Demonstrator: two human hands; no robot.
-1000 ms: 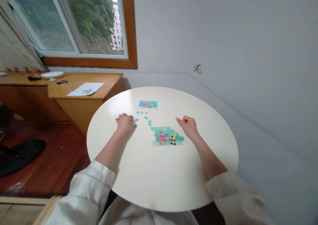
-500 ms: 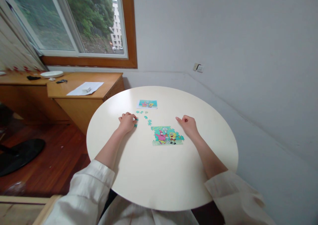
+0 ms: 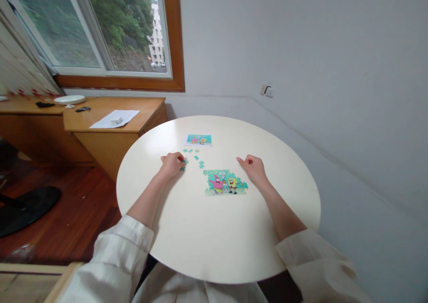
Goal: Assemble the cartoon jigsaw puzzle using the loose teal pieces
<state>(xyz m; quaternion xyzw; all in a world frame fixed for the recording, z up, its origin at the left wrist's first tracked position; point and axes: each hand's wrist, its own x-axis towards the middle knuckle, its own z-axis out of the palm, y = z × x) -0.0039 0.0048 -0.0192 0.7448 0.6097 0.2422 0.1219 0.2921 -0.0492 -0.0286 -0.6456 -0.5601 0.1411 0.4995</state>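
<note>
A partly assembled cartoon jigsaw puzzle (image 3: 225,182) lies in the middle of the round cream table (image 3: 217,231). Several loose teal pieces (image 3: 197,157) are scattered just beyond it. My left hand (image 3: 172,165) rests on the table left of them, fingers curled and pinched on a teal puzzle piece at its fingertips. My right hand (image 3: 254,168) lies at the puzzle's upper right corner, curled into a loose fist with the forefinger pointing left; nothing shows in it. A small reference picture (image 3: 198,139) lies farther back.
A wooden desk (image 3: 110,133) stands to the left with a sheet of paper (image 3: 114,119), a white plate (image 3: 69,99) and small dark items. A window is above it. A black chair base (image 3: 25,209) sits on the wooden floor. White walls close in behind and to the right.
My left hand has slid a little to the right toward the loose pieces and its fingertips have closed on one. My right hand has stayed in place.
</note>
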